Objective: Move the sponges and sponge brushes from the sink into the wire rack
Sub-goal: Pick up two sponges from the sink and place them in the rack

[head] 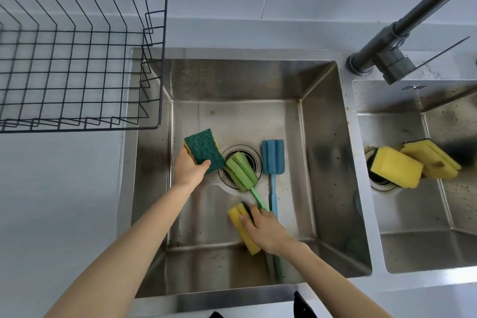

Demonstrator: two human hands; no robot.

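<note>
Pickup step, both hands down in the left sink basin (322,137) at once. Left hand (189,170) is closed round a green-faced scrub sponge (204,153), thumb on the green top, fingers underneath; sponge looks lifted a bit off the basin floor, tilted, beside the drain (241,166). Right hand (268,230) is clamped over a yellow sponge (244,230) near the front of the basin; fingers wrap the dark scrub side, thumb on the yellow face. Can't tell if it's off the floor yet.

Still lying loose in the basin: green sponge brush (241,171) w/ foam head over the drain, handle running under the right hand's fingertips; blue sponge brush (272,160) just beside it, handle pointing toward the front wall. Two more yellow sponges (397,166) sit touching each other in the right basin, by its drain.

Wire rack (77,59) stands on the counter, back-left of the sink, nothing in it that I can see. So task is at its start, approx.

Next, I'd judge: lift both sponges clear of the rim, swing left and up over the rack edge, let go inside. Right arm has the longer reach; watch it doesn't drag the green handle along. Then brushes, then the right-basin pair.
</note>
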